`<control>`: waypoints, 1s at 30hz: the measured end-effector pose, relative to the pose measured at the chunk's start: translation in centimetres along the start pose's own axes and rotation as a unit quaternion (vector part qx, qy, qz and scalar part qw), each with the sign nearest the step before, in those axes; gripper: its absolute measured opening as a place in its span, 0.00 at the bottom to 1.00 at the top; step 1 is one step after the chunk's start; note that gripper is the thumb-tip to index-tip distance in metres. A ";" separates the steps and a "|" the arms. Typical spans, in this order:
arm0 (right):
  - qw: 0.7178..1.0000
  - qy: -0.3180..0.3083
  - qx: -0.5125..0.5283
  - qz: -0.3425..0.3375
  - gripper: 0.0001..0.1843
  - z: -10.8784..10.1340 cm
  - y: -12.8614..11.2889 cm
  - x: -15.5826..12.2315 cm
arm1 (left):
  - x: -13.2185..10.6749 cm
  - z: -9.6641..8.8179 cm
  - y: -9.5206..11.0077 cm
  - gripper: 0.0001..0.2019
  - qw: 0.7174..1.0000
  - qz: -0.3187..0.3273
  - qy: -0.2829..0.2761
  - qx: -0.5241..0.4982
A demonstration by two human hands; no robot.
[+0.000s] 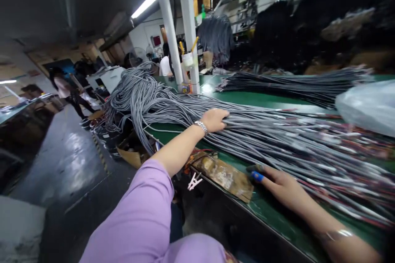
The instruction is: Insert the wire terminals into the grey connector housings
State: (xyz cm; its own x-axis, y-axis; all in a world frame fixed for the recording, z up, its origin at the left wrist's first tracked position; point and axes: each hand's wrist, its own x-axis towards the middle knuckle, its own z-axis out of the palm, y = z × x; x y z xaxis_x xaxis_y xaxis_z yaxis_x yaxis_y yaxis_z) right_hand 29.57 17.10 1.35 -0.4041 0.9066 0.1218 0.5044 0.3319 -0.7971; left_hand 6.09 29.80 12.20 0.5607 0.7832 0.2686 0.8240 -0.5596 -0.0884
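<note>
Long grey cables (pixel 173 111) lie in a thick bundle along the green table. My left hand (pixel 215 120), with a metal watch band at the wrist, reaches over the bundle. Its fingers curl down around some of the grey cables; the fingertips are partly hidden. Closer to the table's front edge, my right hand (pixel 279 183) is held beside the bundle, its fingers stretched out and nothing visible in them. A blue cover sits on one of its fingertips and a dark one on another. Stripped cable ends with red and white wires (pixel 348 144) spread out on the right, blurred.
A brown taped cardboard piece (pixel 225 174) lies at the front table edge (pixel 247 209), with a pink clip (pixel 194 181) beside it. Black cables (pixel 284 84) and a clear plastic bag (pixel 370 104) lie behind. White posts (pixel 188 28) rise at the back. A person (pixel 66 88) stands far left.
</note>
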 end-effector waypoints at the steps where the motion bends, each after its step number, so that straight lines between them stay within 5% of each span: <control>1: 1.000 -0.001 0.001 0.003 0.22 0.0 0.0 0.0 | 0.8 0.2 0.1 0.13 0.999 -0.040 0.018 -0.027; 4: 1.000 -0.009 0.004 0.010 0.23 0.0 -0.4 -0.2 | 2.9 1.1 0.6 0.17 0.996 -0.056 0.008 -0.063; 8: 1.000 -0.007 0.015 0.011 0.22 -0.1 -0.7 -0.4 | 2.7 2.2 0.0 0.36 0.982 0.038 -0.030 -0.183; 12: 1.000 -0.005 0.015 0.006 0.21 -0.1 -0.6 -0.4 | -2.3 1.7 -2.5 0.21 0.982 0.022 0.076 -0.169; 18: 1.000 -0.003 -0.001 0.002 0.20 0.1 -0.6 -0.4 | -9.0 2.5 -5.1 0.27 0.986 0.153 -0.053 0.035; 24: 1.000 0.000 -0.011 0.010 0.21 -0.1 -0.6 -0.2 | -7.0 4.8 -4.1 0.25 0.985 0.099 -0.072 0.119; 30: 1.000 -0.007 -0.001 -0.003 0.20 -0.3 -1.0 -0.3 | -5.6 3.3 -3.5 0.19 0.973 0.094 -0.141 0.154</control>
State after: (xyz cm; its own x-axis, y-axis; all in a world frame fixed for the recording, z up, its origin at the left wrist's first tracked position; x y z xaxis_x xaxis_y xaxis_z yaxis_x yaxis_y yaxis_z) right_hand 29.42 16.55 2.21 -0.4185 0.9005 0.1183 0.5029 0.3382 -0.7954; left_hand 0.36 28.24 7.83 0.6684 0.7422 -0.0496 0.6654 -0.6264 -0.4061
